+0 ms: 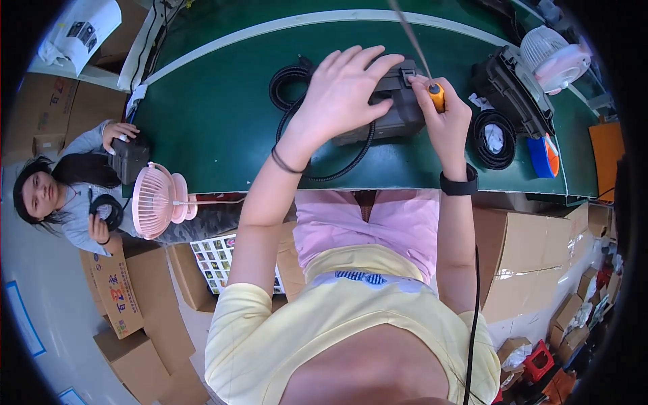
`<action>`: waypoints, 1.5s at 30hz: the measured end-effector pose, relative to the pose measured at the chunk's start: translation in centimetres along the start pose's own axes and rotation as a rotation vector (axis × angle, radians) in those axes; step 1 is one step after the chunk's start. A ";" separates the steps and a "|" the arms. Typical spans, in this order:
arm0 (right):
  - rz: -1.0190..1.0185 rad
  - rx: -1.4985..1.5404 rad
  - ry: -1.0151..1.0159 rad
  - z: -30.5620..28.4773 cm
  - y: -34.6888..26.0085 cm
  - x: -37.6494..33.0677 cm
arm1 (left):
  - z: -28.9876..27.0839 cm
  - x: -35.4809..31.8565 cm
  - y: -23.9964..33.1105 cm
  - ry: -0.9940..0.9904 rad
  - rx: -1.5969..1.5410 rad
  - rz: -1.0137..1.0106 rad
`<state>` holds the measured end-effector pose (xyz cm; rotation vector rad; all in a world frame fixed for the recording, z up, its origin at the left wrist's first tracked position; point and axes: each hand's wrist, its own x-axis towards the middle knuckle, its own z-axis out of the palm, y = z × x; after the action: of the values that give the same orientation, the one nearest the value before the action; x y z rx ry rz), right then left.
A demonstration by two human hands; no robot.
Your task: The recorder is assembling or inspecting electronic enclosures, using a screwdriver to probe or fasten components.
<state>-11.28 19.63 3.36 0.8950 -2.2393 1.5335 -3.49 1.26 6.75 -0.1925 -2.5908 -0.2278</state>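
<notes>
Both bare forearms reach forward from the lower edge, the left hand [344, 91] spread flat with fingers extended, the right hand [442, 111] curled in a closed fist grip, wrist bent.

A green worktop [223, 101] with a pale border fills the upper middle of the frame. At its right end lies a second dark grey device [507, 88] beside a coiled black cable [493, 142], a blue and orange tape roll [543, 156] and a white and pink fan [555, 57]. At the left edge a pink desk fan [156, 200] stands near a seated co-worker [64, 189]. Brown cardboard boxes [526, 256] crowd the floor at lower left and lower right.
</notes>
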 end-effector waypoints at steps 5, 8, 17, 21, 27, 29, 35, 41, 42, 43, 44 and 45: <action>0.108 0.164 0.153 -0.8 0.1 -2.1 | 1.3 0.7 -0.7 -0.111 0.046 -0.095; 0.284 0.365 0.092 -2.4 0.3 -3.8 | 1.3 0.6 -1.9 -0.018 0.078 -0.210; 0.225 -0.114 -0.230 -5.0 -4.9 -8.3 | 2.4 -3.5 -5.1 0.405 -0.119 -0.516; -0.055 -0.328 -0.244 -4.4 -5.5 -7.7 | 3.5 -5.3 -6.1 0.425 -0.257 -0.557; -0.095 -0.413 -0.188 -3.7 -5.3 -7.0 | 3.5 -5.6 -6.5 0.407 -0.416 -0.573; -0.096 -0.418 -0.177 -3.7 -5.4 -6.9 | 3.5 -5.5 -6.3 0.420 -0.453 -0.575; -0.148 -0.390 -0.126 -3.0 -4.6 -7.5 | 3.2 -5.6 -6.2 0.421 -0.451 -0.575; -0.126 -0.358 -0.064 -2.3 -4.1 -8.2 | 3.2 -5.5 -6.2 0.411 -0.439 -0.571; -0.155 -0.388 -0.075 -2.3 -4.1 -8.1 | 3.2 -5.6 -6.2 0.410 -0.434 -0.577; -0.184 -0.420 -0.084 -2.4 -4.1 -8.1 | 3.2 -5.5 -6.2 0.408 -0.430 -0.582; -0.183 -0.421 -0.082 -2.5 -3.9 -8.1 | 3.1 -5.5 -6.1 0.407 -0.432 -0.580; -0.223 -0.463 -0.062 -2.6 -3.6 -8.1 | 3.1 -5.4 -6.0 0.405 -0.438 -0.584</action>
<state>-3.12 23.75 2.59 1.0091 -2.3003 0.8501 -1.51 -4.52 0.59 0.4250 -2.0999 -0.9396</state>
